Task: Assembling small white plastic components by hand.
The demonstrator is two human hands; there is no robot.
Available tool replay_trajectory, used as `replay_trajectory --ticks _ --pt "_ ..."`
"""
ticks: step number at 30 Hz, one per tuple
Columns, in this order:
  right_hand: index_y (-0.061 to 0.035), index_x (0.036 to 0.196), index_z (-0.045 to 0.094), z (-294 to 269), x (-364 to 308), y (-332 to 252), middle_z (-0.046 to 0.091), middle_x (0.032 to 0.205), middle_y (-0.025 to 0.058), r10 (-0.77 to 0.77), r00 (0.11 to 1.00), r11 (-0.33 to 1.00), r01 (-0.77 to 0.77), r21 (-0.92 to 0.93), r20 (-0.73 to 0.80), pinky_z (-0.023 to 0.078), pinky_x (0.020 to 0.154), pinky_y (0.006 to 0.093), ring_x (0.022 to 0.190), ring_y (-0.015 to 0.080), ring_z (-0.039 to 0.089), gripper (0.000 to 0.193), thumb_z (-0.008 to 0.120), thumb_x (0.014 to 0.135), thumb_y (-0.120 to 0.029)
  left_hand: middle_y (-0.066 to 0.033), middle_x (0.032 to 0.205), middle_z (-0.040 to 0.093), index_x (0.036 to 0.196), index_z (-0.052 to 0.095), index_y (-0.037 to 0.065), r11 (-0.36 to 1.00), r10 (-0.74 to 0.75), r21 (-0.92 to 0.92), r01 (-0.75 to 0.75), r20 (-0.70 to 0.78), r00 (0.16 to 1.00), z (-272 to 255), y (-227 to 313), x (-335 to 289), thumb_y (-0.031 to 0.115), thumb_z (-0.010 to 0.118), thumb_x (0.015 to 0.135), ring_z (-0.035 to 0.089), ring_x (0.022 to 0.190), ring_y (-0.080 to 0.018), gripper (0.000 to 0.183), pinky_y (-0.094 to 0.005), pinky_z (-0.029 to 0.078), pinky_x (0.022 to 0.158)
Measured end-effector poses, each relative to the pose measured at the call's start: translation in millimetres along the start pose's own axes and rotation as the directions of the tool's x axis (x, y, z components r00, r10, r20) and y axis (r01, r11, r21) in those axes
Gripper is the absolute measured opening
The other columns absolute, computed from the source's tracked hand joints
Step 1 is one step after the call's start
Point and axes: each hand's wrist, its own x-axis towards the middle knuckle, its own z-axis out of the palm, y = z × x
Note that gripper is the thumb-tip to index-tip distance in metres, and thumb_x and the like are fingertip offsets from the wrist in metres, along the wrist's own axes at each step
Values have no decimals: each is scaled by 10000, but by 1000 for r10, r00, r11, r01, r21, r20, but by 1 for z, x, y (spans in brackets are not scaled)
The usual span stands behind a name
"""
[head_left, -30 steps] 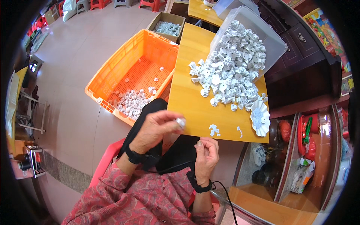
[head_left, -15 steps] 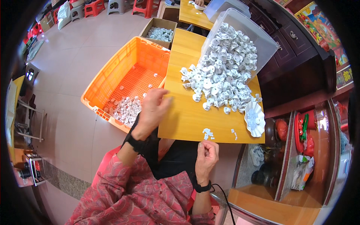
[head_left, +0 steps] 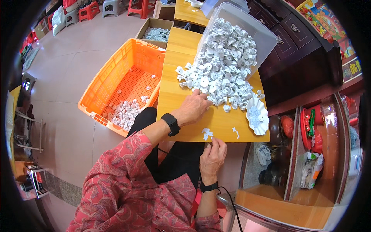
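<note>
A heap of white plastic parts (head_left: 226,58), each with a round disc, spills across the yellow wooden table (head_left: 174,50). At the heap's near edge my left hand (head_left: 193,107) reaches in palm down, its fingers closed around one white part that they mostly cover. My right hand (head_left: 212,158) is at the table's front edge, thumb and forefinger pinched on a small white piece. Just beyond those fingertips lies a little cluster of small white pieces (head_left: 207,132). A few more small pieces (head_left: 235,132) lie to its right.
An orange plastic basket (head_left: 92,83) holding similar white parts stands left of the table. Behind it is a cardboard box (head_left: 143,34) of parts. A clear bin (head_left: 266,50) lies tipped under the heap. A fluted white dish (head_left: 259,125) holds small translucent pieces. Dark drawers (head_left: 286,38) stand right.
My left hand has swung from beside the orange basket rightward to the heap's near edge. My right hand remains by the table's front edge, its fingertips now closer to the small pieces. The view has shifted slightly.
</note>
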Motion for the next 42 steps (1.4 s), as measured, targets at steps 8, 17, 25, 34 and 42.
replay_trajectory --ticks 8,17,25,34,42 --pt "1 1061 659 4 -1 8 592 1030 125 -109 994 988 106 -109 -23 471 815 418 950 301 575 222 692 842 -9 -144 849 590 855 601 22 999 19 49 -16 -71 997 -4 -2 -15 72 642 800 545 868 -338 85 -401 454 784" --pt "-4 934 634 6 -3 5 591 950 134 -56 994 998 58 16 -92 495 741 412 865 309 589 109 694 844 -15 -153 877 624 885 621 21 996 -64 -68 59 -76 995 -19 0 -39 33 670 759 581 839 -357 136 -419 469 754" --pt "16 981 616 2 -11 -12 635 900 47 417 871 547 -469 693 260 516 667 253 774 109 611 89 641 935 -56 -74 866 666 1062 682 -4 797 -324 -528 292 33 945 -44 18 -80 76 699 852 657 782 -180 226 -302 534 713" --pt "23 1059 614 -6 -3 -37 627 899 41 422 831 348 -518 781 363 514 678 212 763 77 594 148 642 923 -27 -46 913 680 1044 685 -8 -127 -510 -933 338 354 784 -46 49 -130 104 669 932 650 807 -116 159 -243 540 748" --pt "44 1117 628 1 -2 -41 627 903 46 380 839 394 -529 752 391 519 681 214 763 82 599 214 650 921 -40 -75 890 694 1111 653 13 -231 -510 -936 265 348 787 -45 47 -143 135 641 956 623 686 -85 198 -196 449 481"
